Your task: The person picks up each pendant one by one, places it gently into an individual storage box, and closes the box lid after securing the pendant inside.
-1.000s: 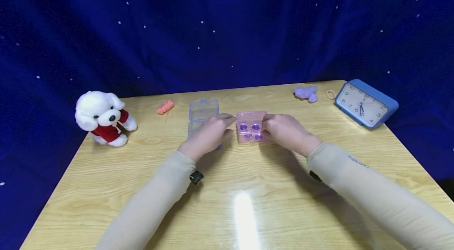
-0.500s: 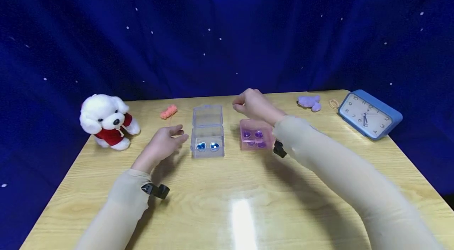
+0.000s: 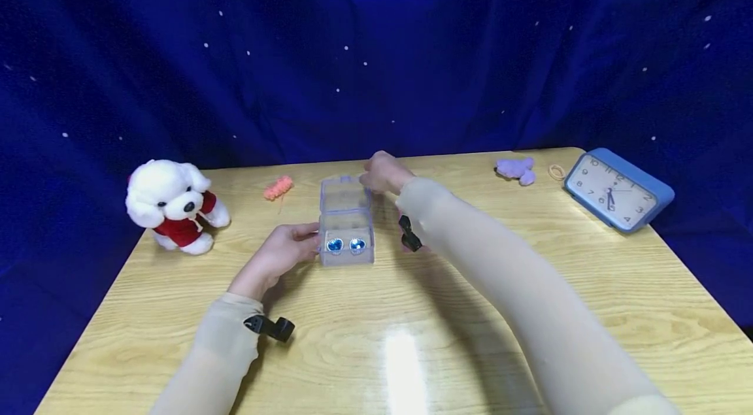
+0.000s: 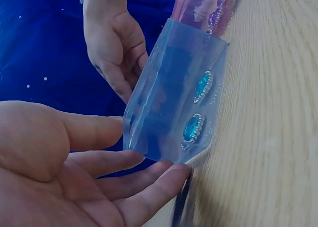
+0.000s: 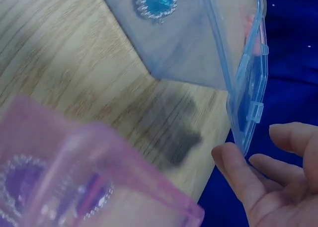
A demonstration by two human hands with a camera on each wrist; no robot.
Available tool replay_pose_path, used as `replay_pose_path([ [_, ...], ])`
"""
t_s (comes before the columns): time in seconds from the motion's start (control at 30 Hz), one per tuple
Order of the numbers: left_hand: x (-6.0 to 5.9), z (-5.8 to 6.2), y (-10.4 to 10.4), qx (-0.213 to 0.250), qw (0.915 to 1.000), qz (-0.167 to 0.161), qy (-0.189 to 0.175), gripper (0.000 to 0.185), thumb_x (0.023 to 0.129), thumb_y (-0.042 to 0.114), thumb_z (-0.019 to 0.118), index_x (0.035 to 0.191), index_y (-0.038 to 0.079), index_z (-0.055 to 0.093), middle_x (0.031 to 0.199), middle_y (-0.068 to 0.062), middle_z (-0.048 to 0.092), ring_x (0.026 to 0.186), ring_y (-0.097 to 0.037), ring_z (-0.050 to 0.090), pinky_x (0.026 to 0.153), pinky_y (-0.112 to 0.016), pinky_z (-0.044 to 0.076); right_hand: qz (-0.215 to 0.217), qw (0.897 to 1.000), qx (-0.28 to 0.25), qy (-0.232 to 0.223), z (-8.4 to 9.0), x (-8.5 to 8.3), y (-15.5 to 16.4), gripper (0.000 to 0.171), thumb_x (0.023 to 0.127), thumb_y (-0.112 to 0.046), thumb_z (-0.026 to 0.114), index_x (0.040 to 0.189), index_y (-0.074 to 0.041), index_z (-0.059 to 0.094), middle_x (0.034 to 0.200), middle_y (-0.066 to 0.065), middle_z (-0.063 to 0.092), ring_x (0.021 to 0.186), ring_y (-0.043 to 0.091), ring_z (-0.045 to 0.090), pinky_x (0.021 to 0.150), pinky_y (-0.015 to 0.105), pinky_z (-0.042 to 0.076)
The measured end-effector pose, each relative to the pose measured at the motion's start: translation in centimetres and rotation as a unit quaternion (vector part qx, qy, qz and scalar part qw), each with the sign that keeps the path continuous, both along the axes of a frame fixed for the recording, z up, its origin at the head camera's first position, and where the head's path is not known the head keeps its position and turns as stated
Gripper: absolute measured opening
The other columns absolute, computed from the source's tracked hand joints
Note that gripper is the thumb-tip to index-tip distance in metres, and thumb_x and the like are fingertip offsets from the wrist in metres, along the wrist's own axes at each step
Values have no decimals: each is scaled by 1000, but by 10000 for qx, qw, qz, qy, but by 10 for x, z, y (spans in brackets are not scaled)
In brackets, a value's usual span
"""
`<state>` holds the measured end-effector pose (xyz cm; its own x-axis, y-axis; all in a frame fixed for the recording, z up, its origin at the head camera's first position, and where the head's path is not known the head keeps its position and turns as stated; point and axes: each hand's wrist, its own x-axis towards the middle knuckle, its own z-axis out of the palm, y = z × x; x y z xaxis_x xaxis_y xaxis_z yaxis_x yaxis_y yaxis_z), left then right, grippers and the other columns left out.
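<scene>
A clear blue plastic box (image 3: 347,257) stands on the table with its lid (image 3: 344,194) raised at the back. Two blue gems (image 4: 194,127) with beaded silver rims sit inside it. My left hand (image 3: 284,250) is at the box's left side, thumb and fingertips right at its wall, fingers loosely extended. Behind the box, my right hand (image 3: 385,172) reaches across, its fingertips (image 5: 233,155) right at the corner of the raised lid. A pink plastic box (image 5: 124,157) holding purple gems stands to the right, mostly hidden under my right sleeve in the head view.
A white plush dog (image 3: 176,202) in red sits at the left, near an orange yarn bundle (image 3: 279,187). Toward the back right are a purple plush toy (image 3: 516,170), a beige ring (image 3: 556,172) and a blue clock (image 3: 618,191). A dark blue curtain (image 3: 376,62) hangs behind the table.
My left hand moved left off the blue box, then back to its left wall. My right hand left the pink box and moved left to the blue box's lid.
</scene>
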<state>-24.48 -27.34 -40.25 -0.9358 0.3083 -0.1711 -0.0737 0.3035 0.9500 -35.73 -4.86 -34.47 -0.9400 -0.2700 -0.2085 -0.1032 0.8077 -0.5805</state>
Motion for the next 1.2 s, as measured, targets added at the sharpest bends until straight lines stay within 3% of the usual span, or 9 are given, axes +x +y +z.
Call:
replay_pose_path([
  [0.03,0,0,1,33,10000,-14,16,46,102,3,49,143,-15,39,135,-33,52,116,-41,59,99,-44,51,-10,10000,17,13,0,0,-1,38,98,-14,55,132,3,59,110,12,65,58,8,56,98,28,48],
  [0.13,1,0,5,109,9999,-77,9,45,102,2,48,143,-15,39,134,-33,53,117,-41,58,100,-44,51,-81,9998,154,78,-2,0,0,18,98,-13,55,88,1,60,88,7,63,64,11,61,78,23,51],
  [0.2,1,-1,7,119,9999,-72,-24,46,102,3,49,143,-14,40,134,-33,53,117,-41,59,100,-43,51,-171,9997,124,114,-1,1,1,18,99,-13,55,85,-1,59,84,5,61,66,13,64,74,23,50],
  [0.3,2,-2,9,66,9999,-65,-41,46,102,4,49,144,-14,39,134,-32,54,117,-40,59,99,-43,51,-287,9994,-49,178,1,5,3,26,101,-18,55,113,2,67,96,8,71,76,17,70,92,27,51],
  [0.37,3,-2,8,-8,10000,-38,-17,46,102,4,49,143,-13,40,134,-32,54,116,-40,60,99,-44,51,-327,9987,-273,281,3,8,4,37,102,-21,56,132,0,62,104,10,73,82,21,72,102,33,48],
  [0.53,4,-3,6,-120,9999,-49,47,46,102,5,49,144,-14,39,134,-32,54,115,-41,60,99,-44,51,-220,9957,-460,774,8,14,7,33,102,-27,58,122,-4,70,88,5,74,82,21,72,90,32,54],
  [0.73,3,-2,5,-255,9996,-70,140,48,103,5,47,144,-15,35,136,-33,51,115,-42,60,100,-43,51,149,9842,-462,1702,14,23,14,21,97,-27,66,104,-11,78,90,0,74,82,14,65,78,30,53],
  [1.07,1,-3,2,-40,9998,-89,175,47,102,3,47,145,-15,35,138,-33,49,118,-43,58,100,-44,50,915,9778,-852,1680,19,55,25,15,96,-22,67,101,-11,76,90,-3,73,78,11,65,73,27,54],
  [1.2,2,0,-1,-50,9998,-111,124,49,103,4,47,146,-15,33,140,-33,47,118,-43,57,100,-43,51,1440,9657,-698,2046,17,69,24,14,96,-19,67,103,-9,76,94,-1,73,81,10,66,76,25,55],
])
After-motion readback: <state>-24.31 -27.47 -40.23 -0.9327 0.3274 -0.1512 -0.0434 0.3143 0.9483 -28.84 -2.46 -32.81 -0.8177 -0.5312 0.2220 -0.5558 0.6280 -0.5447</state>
